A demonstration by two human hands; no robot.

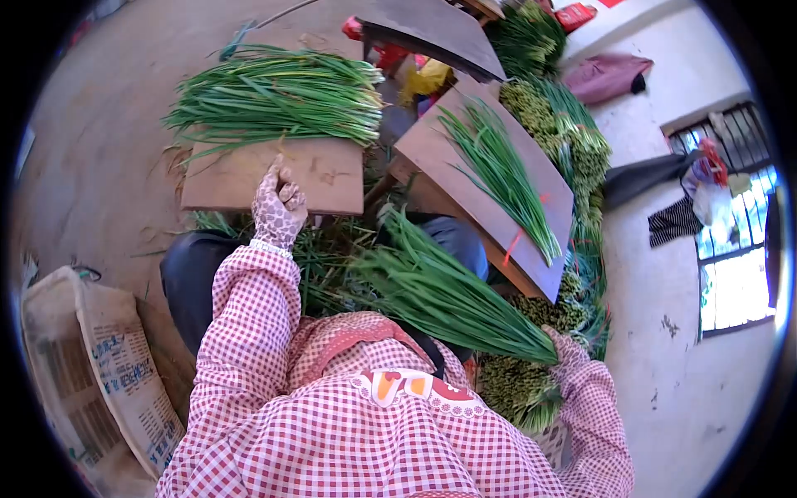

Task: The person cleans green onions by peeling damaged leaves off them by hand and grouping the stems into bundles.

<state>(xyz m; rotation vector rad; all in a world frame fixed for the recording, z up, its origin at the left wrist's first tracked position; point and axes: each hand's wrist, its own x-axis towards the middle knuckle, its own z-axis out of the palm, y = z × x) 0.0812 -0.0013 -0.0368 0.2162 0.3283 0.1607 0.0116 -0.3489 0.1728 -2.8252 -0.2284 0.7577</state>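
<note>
My right hand (566, 349) grips one end of a bunch of garlic chives (452, 282), which slants across my lap with its loose leaf tips towards my knees. Over the front of a low brown board (224, 178), my left hand (281, 203) wears a patterned fingerless glove. Its fingers are curled together, with the fingertips close to a thin yellowish strand; I cannot tell whether they pinch it. Just beyond them, a thick pile of garlic chives (278, 95) covers the back of that board, pale stem ends to the right.
A second board (432, 149) on the right carries a smaller chive bundle (502, 178) and red ties. Stacked chives (585, 158) line the wall. Leaf scraps (320, 274) lie between my legs, and a printed sack (124, 365) stands at left. A dark stool (432, 29) stands beyond.
</note>
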